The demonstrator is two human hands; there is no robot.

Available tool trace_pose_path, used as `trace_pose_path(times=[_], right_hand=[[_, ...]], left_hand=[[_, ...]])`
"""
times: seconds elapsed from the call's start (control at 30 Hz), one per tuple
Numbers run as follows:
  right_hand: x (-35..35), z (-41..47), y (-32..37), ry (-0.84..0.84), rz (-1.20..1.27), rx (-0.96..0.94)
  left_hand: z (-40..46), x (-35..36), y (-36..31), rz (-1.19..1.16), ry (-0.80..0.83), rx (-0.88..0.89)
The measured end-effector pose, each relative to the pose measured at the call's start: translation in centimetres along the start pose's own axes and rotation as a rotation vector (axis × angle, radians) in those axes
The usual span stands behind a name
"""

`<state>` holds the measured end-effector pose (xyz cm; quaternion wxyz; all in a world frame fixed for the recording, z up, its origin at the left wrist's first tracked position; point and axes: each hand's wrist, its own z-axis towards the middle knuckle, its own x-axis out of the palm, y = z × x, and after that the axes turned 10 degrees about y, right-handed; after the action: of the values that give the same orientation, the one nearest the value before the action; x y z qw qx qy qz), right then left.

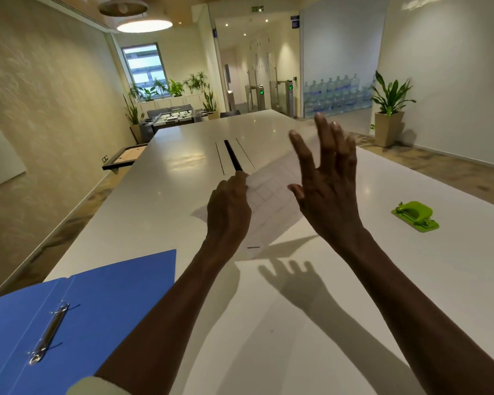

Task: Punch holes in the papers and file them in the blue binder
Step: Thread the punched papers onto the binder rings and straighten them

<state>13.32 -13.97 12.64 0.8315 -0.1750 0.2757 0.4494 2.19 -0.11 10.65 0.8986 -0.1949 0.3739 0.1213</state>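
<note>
The left hand [228, 208] grips the white printed papers [271, 192] above the white tabletop [354, 295], likely squaring them; the right hand [324, 178] hovers spread. Open blue ring binder [103, 295] waits near-left, green hole punch [414, 215] right.

Looking like an office: long white meeting surface [183, 178], access turnstiles [261, 95] beyond glass, stacked water bottles [335, 91], potted plants [389, 109], foosball table [169, 116], exit sign [257, 8].
</note>
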Motion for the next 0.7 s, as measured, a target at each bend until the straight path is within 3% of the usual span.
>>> trace_pose_path(times=[0.17,0.37,0.43,0.53,0.6,0.7], right_hand=[[1.3,0.1,0.8,0.134,-0.112,-0.121],[1.9,-1.2,1.2,0.290,0.098,0.029],[2.1,-1.4,1.0,0.273,0.150,0.109],[1.8,-1.0,0.1,0.269,0.308,0.264],[1.8,-0.6,-0.9,0.254,0.449,0.356],[2.4,-0.3,-2.2,0.280,0.731,0.464]], left_hand=[[-0.1,-0.1,-0.6,0.197,0.020,0.347],[0.1,1.0,0.1,0.276,-0.002,0.346],[0.1,0.9,0.0,0.269,-0.052,0.254],[-0.1,0.1,0.0,0.152,-0.117,-0.028],[-0.4,0.0,0.4,-0.086,-0.144,-0.242],[-0.7,0.4,1.0,-0.518,-0.056,-0.471]])
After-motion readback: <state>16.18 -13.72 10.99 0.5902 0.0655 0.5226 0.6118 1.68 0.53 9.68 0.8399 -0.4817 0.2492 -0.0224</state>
